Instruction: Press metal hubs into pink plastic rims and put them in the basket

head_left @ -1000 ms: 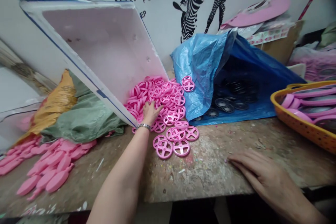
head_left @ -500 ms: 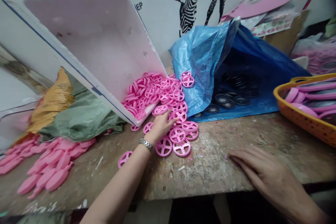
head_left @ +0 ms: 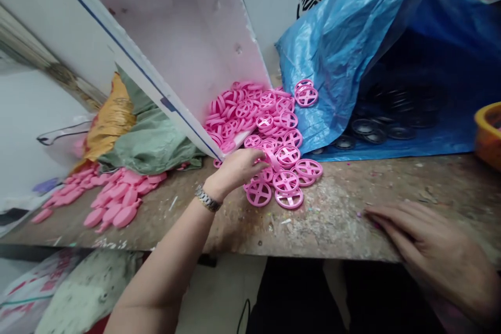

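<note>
A heap of pink spoked plastic wheels (head_left: 254,117) spills out of a tilted white foam box (head_left: 172,36) onto the worn workbench (head_left: 332,209). My left hand (head_left: 235,169), a metal watch on its wrist, is curled at the front of the heap and pinches a pink wheel (head_left: 270,159) between its fingertips. Several loose wheels (head_left: 287,188) lie flat just to its right. My right hand (head_left: 434,250) rests flat on the bench edge at the lower right, fingers stretched out, holding nothing.
A blue plastic bag (head_left: 344,57) with black round parts (head_left: 371,128) inside lies behind the wheels. Pink oval pieces (head_left: 113,201) lie at the left beside a green and yellow sack (head_left: 136,135). An orange basket edge (head_left: 489,135) shows at the right.
My left hand drew back from inside the foam box to the front of the heap, dragging wheels out, and closed on one. The camera dipped and shifted. My right hand stayed put.
</note>
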